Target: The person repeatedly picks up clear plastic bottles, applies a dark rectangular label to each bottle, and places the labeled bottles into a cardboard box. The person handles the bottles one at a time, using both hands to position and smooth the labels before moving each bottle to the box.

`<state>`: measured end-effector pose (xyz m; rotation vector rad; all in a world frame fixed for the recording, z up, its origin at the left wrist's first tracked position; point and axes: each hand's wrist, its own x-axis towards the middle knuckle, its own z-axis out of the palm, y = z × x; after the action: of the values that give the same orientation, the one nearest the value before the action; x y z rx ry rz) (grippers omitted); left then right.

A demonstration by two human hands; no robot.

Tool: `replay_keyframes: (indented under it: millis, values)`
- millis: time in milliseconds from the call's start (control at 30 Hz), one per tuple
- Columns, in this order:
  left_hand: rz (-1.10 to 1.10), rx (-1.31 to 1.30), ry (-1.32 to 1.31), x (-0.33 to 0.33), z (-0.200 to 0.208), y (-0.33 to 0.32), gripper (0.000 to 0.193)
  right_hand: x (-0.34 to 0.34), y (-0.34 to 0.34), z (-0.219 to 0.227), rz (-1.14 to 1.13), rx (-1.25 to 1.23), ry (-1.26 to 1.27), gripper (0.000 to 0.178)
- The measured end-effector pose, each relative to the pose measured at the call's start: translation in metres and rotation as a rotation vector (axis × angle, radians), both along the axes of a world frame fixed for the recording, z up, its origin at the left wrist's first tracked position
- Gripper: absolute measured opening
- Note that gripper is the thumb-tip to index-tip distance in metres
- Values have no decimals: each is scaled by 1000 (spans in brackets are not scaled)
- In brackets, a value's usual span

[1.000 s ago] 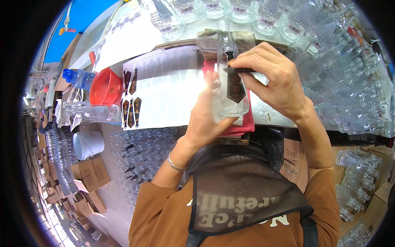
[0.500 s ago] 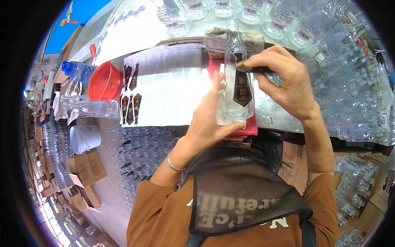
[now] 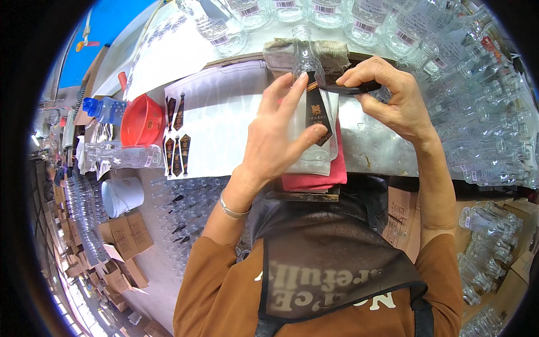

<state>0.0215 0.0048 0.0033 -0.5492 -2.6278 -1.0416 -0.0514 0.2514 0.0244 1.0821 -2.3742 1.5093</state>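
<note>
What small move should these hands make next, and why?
Perhaps slide the black tool lightly across the upper label: the right hand has its tip right beside that part, while the left hand lies over the bottle, seemingly steadying it.

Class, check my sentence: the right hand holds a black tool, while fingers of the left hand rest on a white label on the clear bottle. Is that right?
Not quite: the label is black, not white, as the head view shows. The rest stands: the right hand holds a black tool, and fingers of the left hand rest on that label on the clear bottle.
</note>
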Motion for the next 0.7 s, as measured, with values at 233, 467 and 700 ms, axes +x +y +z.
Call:
replay_keyframes:
  millis: [233,467,700]
  values:
    - [47,-142,19,0,7,4,73,4,0,-4,-35,-171,-122,25]
    - [4,127,-106,4,1,2,75,9,-20,7,-156,-52,160,26]
    - [-49,324,-195,29,-14,-7,105,13,-46,20,-88,162,517,20]
